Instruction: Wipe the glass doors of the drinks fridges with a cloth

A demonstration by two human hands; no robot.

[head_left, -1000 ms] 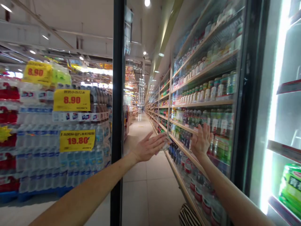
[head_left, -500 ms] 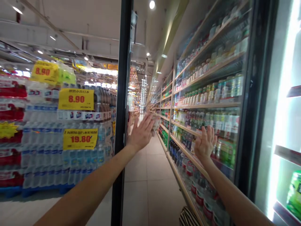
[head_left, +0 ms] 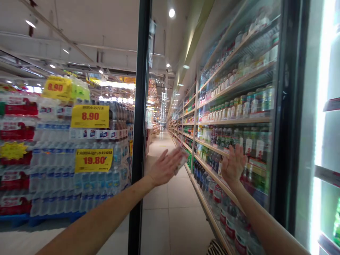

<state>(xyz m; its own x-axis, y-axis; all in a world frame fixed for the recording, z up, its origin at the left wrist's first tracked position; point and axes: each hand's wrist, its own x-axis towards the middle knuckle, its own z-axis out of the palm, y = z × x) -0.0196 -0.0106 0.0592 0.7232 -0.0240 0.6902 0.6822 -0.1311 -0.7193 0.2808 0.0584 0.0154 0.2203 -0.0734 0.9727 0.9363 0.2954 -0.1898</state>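
My left hand [head_left: 165,169] reaches forward with its fingers stretched flat against an open glass door [head_left: 170,71]. Under the fingertips it presses a small white cloth [head_left: 182,162] to the pane. My right hand [head_left: 233,165] is open, palm flat on the same glass further right, fingers pointing up. The door's black edge frame [head_left: 140,106] stands upright just left of my left hand. Through the pane I see long shelves of bottled drinks [head_left: 231,122].
At the far right is the lit inside of the cooler [head_left: 325,141] with its shelf edges. At the left stand stacked packs of water bottles [head_left: 79,177] with yellow price signs [head_left: 89,116]. A tiled aisle [head_left: 175,212] runs ahead. Something striped [head_left: 215,248] shows at the bottom edge.
My left hand rose leftwards with the cloth, then came back down and to the right. My right hand has stayed flat on the pane.
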